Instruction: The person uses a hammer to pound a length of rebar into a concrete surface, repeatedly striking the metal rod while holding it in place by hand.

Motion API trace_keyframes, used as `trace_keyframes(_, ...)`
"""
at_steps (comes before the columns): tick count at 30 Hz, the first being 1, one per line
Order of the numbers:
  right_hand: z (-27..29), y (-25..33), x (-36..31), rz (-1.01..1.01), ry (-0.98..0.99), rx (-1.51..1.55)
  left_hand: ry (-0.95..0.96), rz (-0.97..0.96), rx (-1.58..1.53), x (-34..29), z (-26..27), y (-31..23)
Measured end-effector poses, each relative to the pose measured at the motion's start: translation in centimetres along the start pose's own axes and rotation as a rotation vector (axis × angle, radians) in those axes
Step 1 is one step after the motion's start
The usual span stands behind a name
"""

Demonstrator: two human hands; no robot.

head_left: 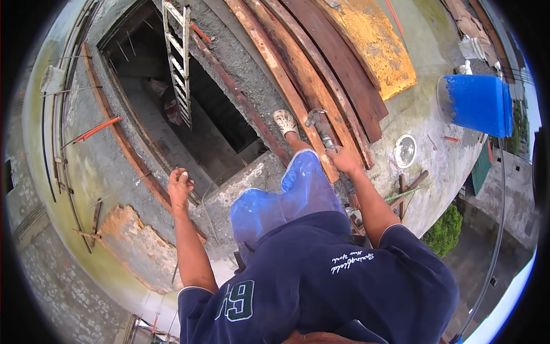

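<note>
My right hand [342, 159] is wrapped round a hammer [325, 135], whose head lies over the long wooden planks [303, 74] ahead of me. My left hand [180, 184] is raised beside the near left corner of a rectangular floor opening [229, 126]. Its fingers are curled in, and whether something small sits between them cannot be made out. One foot in a beige clog [285, 121] stands between the opening's right edge and the planks. A white ladder [179, 63] comes up out of the opening at its far side.
Brown boards [338, 57] and a yellow-stained panel [378, 46] lie at the far right, near a blue drum [475, 103]. A round white lid or bucket [405, 150] is on the slab. Another long plank [123, 140] and orange tubes [97, 129] flank the opening. The slab drops off at right.
</note>
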State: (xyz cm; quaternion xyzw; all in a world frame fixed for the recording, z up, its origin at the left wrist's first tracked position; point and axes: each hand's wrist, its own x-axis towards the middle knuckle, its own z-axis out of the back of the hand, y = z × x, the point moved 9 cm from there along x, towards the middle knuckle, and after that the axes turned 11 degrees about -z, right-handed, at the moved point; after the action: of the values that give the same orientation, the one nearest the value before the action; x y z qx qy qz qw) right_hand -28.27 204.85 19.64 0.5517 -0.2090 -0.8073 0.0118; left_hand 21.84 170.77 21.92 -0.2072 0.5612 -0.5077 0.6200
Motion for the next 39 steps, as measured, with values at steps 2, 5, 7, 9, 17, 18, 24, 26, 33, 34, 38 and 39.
trace_keyframes(2,-1.0,2.5,1.4,-0.048,0.061,-0.029,0.055,0.07,-0.031,1.1,-3.6,-0.9)
trace_keyframes(5,-3.4,4.7,3.0,-0.044,0.079,-0.031,0.198,0.239,-0.153,0.9,-12.8,0.5)
trace_keyframes(7,-7.4,9.4,1.1,0.055,0.201,-0.121,0.284,0.346,-0.201,-0.4,-17.9,1.9)
trace_keyframes(9,-8.7,7.3,4.4,0.152,0.106,-0.345,0.417,0.458,-0.278,-1.2,-28.0,2.2)
trace_keyframes(17,-15.5,10.2,11.1,0.214,0.587,-0.383,0.013,0.614,-0.395,2.8,-31.4,11.0)
trace_keyframes(18,-13.3,10.3,15.7,0.143,0.412,-0.433,-0.022,0.581,-0.37,3.6,-30.2,12.2)
trace_keyframes(24,-6.2,8.4,35.0,-0.104,-0.199,-0.647,-0.039,0.755,-0.353,0.1,-25.5,16.6)
trace_keyframes(26,-7.1,9.4,37.8,-0.127,-0.305,-0.667,-0.063,0.811,-0.307,-2.4,-23.4,17.9)
trace_keyframes(33,-8.3,7.2,43.0,-0.188,-0.351,-0.561,-0.024,1.012,-0.338,-7.5,-24.2,22.0)
trace_keyframes(34,-7.4,7.6,43.1,-0.155,-0.369,-0.58,0.009,1.038,-0.352,-7.4,-25.2,22.0)
trace_keyframes(38,-5.7,10.7,36.9,-0.057,-0.342,-0.615,0.065,0.938,-0.385,-4.3,-26.3,18.3)
trace_keyframes(39,-4.0,12.0,34.9,-0.03,-0.346,-0.617,0.062,0.92,-0.39,-3.9,-26.3,17.8)
